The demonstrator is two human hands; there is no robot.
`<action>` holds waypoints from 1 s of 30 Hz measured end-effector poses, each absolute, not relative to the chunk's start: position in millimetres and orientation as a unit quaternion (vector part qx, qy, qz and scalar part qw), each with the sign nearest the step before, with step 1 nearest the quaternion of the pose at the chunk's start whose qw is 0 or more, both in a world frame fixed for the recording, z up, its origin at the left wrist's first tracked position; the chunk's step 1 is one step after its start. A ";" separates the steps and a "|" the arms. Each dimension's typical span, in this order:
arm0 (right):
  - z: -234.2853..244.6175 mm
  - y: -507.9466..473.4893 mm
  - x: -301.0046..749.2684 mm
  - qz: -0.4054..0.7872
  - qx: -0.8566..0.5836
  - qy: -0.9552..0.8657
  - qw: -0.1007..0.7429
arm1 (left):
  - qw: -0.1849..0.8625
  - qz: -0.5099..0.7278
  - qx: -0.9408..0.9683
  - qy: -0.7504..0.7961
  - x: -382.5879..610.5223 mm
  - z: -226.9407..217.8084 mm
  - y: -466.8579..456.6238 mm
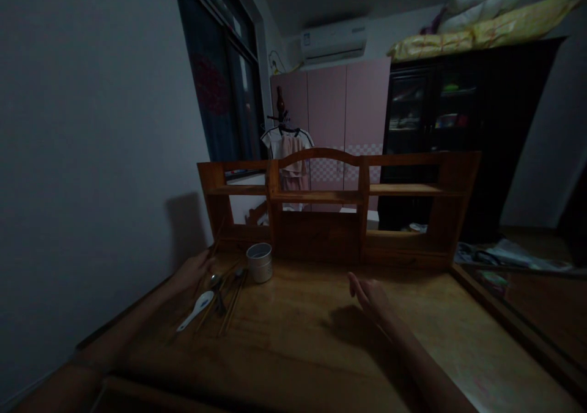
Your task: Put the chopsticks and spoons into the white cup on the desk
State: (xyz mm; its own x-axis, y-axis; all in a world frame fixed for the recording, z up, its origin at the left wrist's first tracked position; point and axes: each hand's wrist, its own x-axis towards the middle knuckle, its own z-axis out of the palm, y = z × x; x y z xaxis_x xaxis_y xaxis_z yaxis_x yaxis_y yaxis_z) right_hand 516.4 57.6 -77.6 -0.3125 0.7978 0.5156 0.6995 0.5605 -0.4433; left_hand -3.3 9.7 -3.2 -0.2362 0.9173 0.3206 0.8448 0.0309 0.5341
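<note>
My left hand (196, 268) reaches to the left side of a wooden desk (312, 333), fingers closed around a thin chopstick that angles up toward the shelf. Just below it lie several wooden chopsticks (232, 293), a white ceramic spoon (197, 309) and a metal spoon (216, 287). A small white-and-metal cup (259, 262) stands upright right of that hand. My right hand (369, 295) hovers over the middle of the desk, fingers stretched out and holding nothing.
A low wooden shelf unit (339, 205) runs along the desk's back edge. A grey wall is on the left. Behind stand a dark window, a pink wardrobe (330, 107), a dark cabinet (449, 125) and clothes on a hanger. Papers lie at the right (513, 255).
</note>
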 end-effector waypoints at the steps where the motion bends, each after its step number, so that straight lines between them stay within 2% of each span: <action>1: -77.7 57.6 516.4 0.072 -0.463 -0.807 0.359 | 0.053 0.324 0.620 0.713 -1.6 -2.4 11.3; 11: -77.1 55.8 516.2 0.094 -0.467 -0.801 0.362 | 0.006 0.384 0.627 0.678 64.4 20.4 6.7; 21: -75.7 56.4 516.3 0.081 -0.467 -0.802 0.364 | 0.066 0.278 0.700 0.654 89.8 -9.5 41.1; 30: -77.4 57.3 515.1 0.063 -0.465 -0.808 0.356 | 0.043 0.256 0.697 0.669 99.6 -11.2 43.4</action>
